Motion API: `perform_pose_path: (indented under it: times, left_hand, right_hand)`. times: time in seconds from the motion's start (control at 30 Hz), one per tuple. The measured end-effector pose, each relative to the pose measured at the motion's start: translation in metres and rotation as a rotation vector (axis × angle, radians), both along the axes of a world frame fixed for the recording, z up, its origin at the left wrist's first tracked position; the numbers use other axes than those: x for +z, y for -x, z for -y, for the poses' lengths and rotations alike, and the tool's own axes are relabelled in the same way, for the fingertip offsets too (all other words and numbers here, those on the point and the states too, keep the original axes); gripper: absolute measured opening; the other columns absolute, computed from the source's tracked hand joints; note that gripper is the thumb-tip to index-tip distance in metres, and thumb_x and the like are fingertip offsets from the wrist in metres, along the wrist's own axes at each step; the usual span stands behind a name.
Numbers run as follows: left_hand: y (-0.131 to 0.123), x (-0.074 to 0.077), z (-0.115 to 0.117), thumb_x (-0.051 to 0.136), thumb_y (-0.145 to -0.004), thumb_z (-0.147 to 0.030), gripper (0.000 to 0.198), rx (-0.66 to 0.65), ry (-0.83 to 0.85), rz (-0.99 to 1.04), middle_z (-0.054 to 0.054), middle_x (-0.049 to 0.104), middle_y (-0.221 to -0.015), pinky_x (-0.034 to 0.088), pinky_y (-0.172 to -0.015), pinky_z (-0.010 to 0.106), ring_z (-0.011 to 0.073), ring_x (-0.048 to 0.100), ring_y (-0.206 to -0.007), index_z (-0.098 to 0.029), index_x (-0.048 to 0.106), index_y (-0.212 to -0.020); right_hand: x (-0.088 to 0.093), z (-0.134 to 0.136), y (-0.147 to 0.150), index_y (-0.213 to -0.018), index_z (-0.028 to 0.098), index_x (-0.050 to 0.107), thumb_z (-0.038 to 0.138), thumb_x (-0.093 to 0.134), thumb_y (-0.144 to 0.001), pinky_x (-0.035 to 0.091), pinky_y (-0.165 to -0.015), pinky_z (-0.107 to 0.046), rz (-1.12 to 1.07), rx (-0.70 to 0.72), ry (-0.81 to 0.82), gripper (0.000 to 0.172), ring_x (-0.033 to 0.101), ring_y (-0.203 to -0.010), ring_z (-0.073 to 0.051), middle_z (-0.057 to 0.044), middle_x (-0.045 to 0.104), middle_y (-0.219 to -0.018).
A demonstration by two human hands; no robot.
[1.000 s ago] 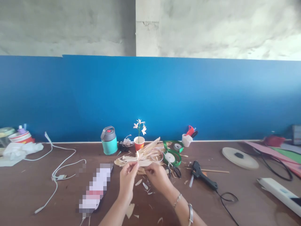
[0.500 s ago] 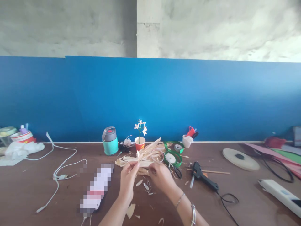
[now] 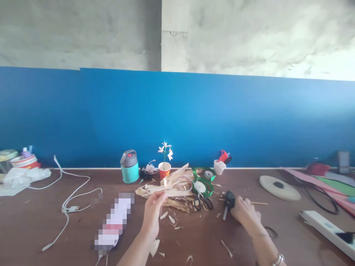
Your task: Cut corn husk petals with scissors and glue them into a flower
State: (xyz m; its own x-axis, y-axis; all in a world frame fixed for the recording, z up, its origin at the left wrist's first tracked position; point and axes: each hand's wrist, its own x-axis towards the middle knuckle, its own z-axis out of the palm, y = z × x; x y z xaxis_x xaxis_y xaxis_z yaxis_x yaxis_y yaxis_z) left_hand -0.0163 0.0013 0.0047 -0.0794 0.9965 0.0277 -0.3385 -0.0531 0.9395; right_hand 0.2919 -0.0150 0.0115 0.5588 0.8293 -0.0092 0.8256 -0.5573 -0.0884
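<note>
Between the thumb and fingers of my left hand [image 3: 155, 205], a small pale petal piece [image 3: 165, 183] stands upright. My right hand [image 3: 245, 212] lies over the handle of the black glue gun [image 3: 229, 200], its fingers curled round it. Behind my left hand are dried husks [image 3: 177, 184] in a loose pile. A white flower on a green stem [image 3: 165, 151] stands in a red paper cup [image 3: 164, 171]. Black-handled scissors [image 3: 203, 204] lie beside the husks, near a green ribbon roll [image 3: 200, 187].
A teal flask [image 3: 130, 171] stands behind a blurred phone [image 3: 115, 221]. White cables [image 3: 66, 199] lie at the left. At the right are a round white disc [image 3: 280, 188], a thin stick [image 3: 260, 203] and a power strip [image 3: 327, 231]. Husk scraps lie at the front.
My right hand has left the spot beside my left hand and moved right onto the glue gun. The scissors now show fully. My left hand still holds the petal piece.
</note>
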Motion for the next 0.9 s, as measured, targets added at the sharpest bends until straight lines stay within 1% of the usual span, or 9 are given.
perform_pose_path:
  times: [0.17,0.27,0.33,0.37,0.47,0.57,0.63,0.73,0.9]
  left_hand:
    - [0.001,0.0,-0.002,0.071,-0.065,-0.041,0.027,-0.003,0.003,0.008,-0.003,0.055,-0.059,0.034,-0.056,0.021,0.0099,0.046,-0.055,-0.016,0.062,-0.067]
    - [0.004,0.002,-0.005,0.073,-0.063,-0.041,0.028,0.028,0.018,0.023,-0.005,0.052,-0.055,0.033,-0.053,0.02,0.0091,0.044,-0.051,-0.016,0.061,-0.067]
    - [0.007,0.003,-0.007,0.073,-0.062,-0.042,0.029,0.059,0.018,0.047,-0.005,0.051,-0.054,0.033,-0.051,0.02,0.0089,0.044,-0.05,-0.016,0.063,-0.07]
    - [0.009,0.003,-0.008,0.074,-0.061,-0.041,0.03,0.077,0.019,0.061,-0.005,0.051,-0.055,0.033,-0.05,0.02,0.0089,0.045,-0.05,-0.015,0.063,-0.071]
    - [0.012,0.003,-0.011,0.076,-0.058,-0.04,0.032,0.126,0.03,0.087,-0.004,0.053,-0.056,0.034,-0.049,0.02,0.0084,0.045,-0.049,-0.014,0.064,-0.072]
    - [0.013,0.003,-0.012,0.077,-0.055,-0.039,0.032,0.159,0.046,0.093,-0.005,0.052,-0.054,0.033,-0.049,0.02,0.0078,0.044,-0.049,-0.013,0.064,-0.071]
    - [0.014,0.004,-0.012,0.076,-0.055,-0.039,0.032,0.174,0.044,0.077,-0.004,0.053,-0.054,0.034,-0.05,0.02,0.0082,0.045,-0.05,-0.013,0.065,-0.07]
    - [0.014,0.005,-0.012,0.075,-0.056,-0.039,0.031,0.187,0.02,0.036,-0.003,0.057,-0.057,0.037,-0.053,0.021,0.01,0.049,-0.054,-0.013,0.065,-0.07]
    - [0.014,0.0,-0.013,0.074,-0.059,-0.04,0.031,0.201,0.006,-0.019,0.0,0.062,-0.064,0.041,-0.059,0.023,0.0141,0.055,-0.062,-0.014,0.066,-0.072]
  right_hand:
    - [0.0,0.001,0.01,-0.101,0.009,0.061,0.013,0.042,-0.08,0.042,-0.078,-0.045,0.062,-0.075,-0.102,0.029,0.057,-0.102,-0.035,-0.023,0.058,-0.104]
    - [0.011,-0.002,0.035,-0.101,0.01,0.062,0.013,0.045,-0.079,0.04,-0.078,-0.046,0.141,0.014,-0.249,0.028,0.054,-0.102,-0.035,-0.021,0.059,-0.103]
    - [0.018,-0.005,0.063,-0.101,0.017,0.064,0.012,0.048,-0.076,0.04,-0.079,-0.041,0.087,0.256,-0.335,0.03,0.055,-0.099,-0.031,-0.016,0.062,-0.102]
    - [0.019,-0.007,0.079,-0.092,0.018,0.067,0.013,0.048,-0.077,0.04,-0.078,-0.037,0.028,0.416,-0.351,0.025,0.056,-0.096,-0.028,-0.014,0.065,-0.098]
    - [0.017,-0.012,0.131,-0.074,0.021,0.07,0.011,0.05,-0.076,0.041,-0.075,-0.03,-0.129,0.912,-0.297,0.023,0.06,-0.083,-0.022,-0.007,0.069,-0.081]
    - [0.009,-0.014,0.171,-0.071,0.021,0.071,0.013,0.054,-0.072,0.042,-0.076,-0.031,-0.171,1.131,-0.303,0.018,0.061,-0.083,-0.023,-0.007,0.069,-0.079]
    - [0.003,-0.016,0.187,-0.074,0.019,0.071,0.012,0.055,-0.07,0.043,-0.078,-0.033,-0.164,1.143,-0.268,0.019,0.061,-0.087,-0.026,-0.01,0.07,-0.086]
    - [-0.003,-0.019,0.198,-0.082,0.017,0.072,0.008,0.056,-0.065,0.044,-0.079,-0.035,-0.205,1.017,-0.174,0.025,0.063,-0.091,-0.029,-0.013,0.07,-0.094]
    - [-0.009,-0.021,0.201,-0.079,0.017,0.072,0.004,0.053,-0.066,0.045,-0.07,-0.027,-0.281,0.964,-0.093,0.026,0.067,-0.08,-0.024,-0.009,0.073,-0.082]
